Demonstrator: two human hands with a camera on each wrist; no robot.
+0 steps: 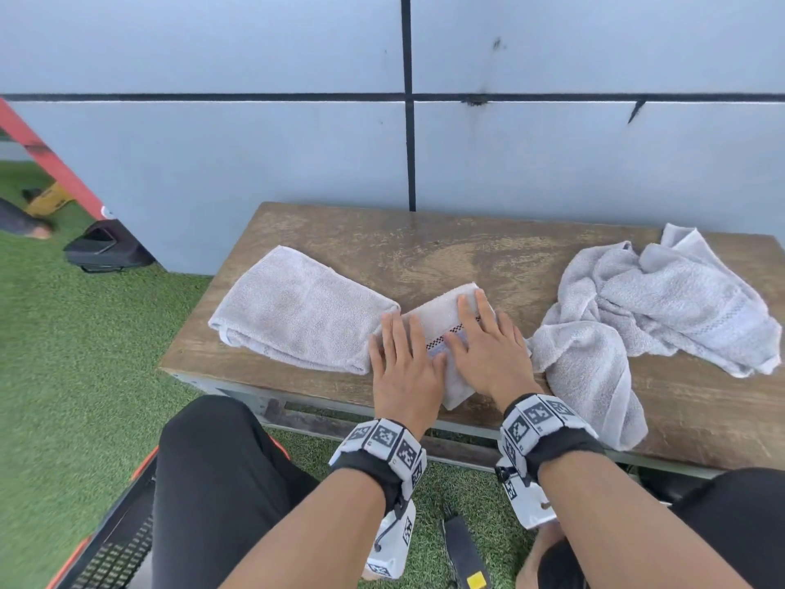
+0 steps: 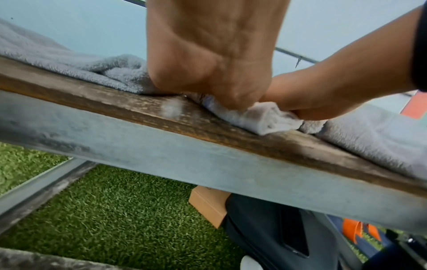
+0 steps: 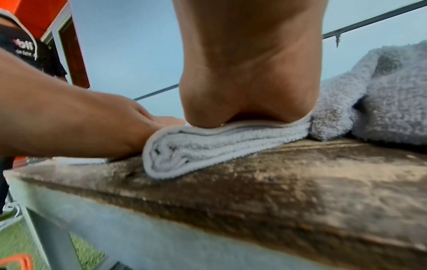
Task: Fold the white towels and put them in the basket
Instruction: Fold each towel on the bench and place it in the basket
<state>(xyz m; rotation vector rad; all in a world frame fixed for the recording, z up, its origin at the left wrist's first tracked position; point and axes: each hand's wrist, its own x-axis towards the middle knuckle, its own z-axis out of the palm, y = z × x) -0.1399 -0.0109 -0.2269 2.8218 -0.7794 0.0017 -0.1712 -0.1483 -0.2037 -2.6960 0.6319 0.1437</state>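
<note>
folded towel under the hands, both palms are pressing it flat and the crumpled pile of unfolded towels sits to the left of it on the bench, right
Not quite. The left hand and right hand do press the folded towel flat, but the crumpled pile lies to its right on the bench. To its left is another folded towel. The head view shows this.

Both forearms are bare. Each wrist wears a black fabric band (image 1: 548, 450) ringed with white blocks printed with black square-pattern markers (image 1: 384, 440), a white tagged unit hanging beneath. Black trousers (image 1: 212, 482) cover the legs at lower left and lower right.
</note>
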